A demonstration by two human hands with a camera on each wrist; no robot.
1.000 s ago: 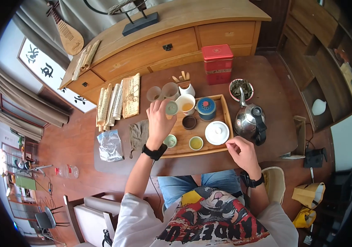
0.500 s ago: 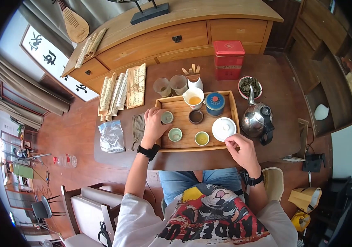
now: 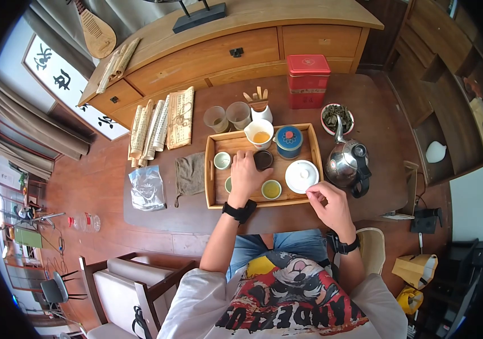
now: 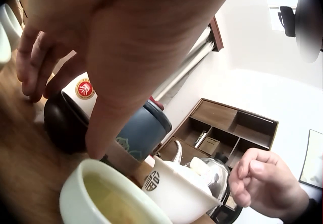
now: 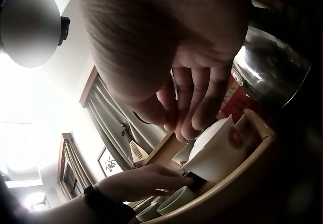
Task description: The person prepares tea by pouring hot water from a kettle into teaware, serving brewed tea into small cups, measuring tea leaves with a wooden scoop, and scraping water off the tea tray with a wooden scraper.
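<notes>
In the head view my left hand (image 3: pixel 245 176) is over the wooden tray (image 3: pixel 209 183), its fingers and thumb spread around a small dark cup (image 3: pixel 263 160). The left wrist view has the thumb and fingers on different sides of the dark cup (image 4: pixel 63 125); firm contact cannot be made out. A pale green cup (image 3: pixel 222 161) stands left of the hand, another (image 3: pixel 228 184) is partly hidden by it, and a cup of yellow-green liquid (image 3: pixel 271 190) is at its right. My right hand (image 3: pixel 332 210), loosely curled and holding nothing, hovers beside the white lidded bowl (image 3: pixel 302 176).
A white pitcher of amber liquid (image 3: pixel 261 135) and a blue jar (image 3: pixel 289 142) stand at the tray's back. Right of the tray is a steel kettle (image 3: pixel 346 163). Behind are two glasses, a tool holder, a red tin (image 3: pixel 308 82) and a bowl of leaves (image 3: pixel 337 120).
My left hand has lowered the pale green cup onto the tray's left side, let it go and moved right to the dark cup. My right hand has stayed by the lidded bowl.
</notes>
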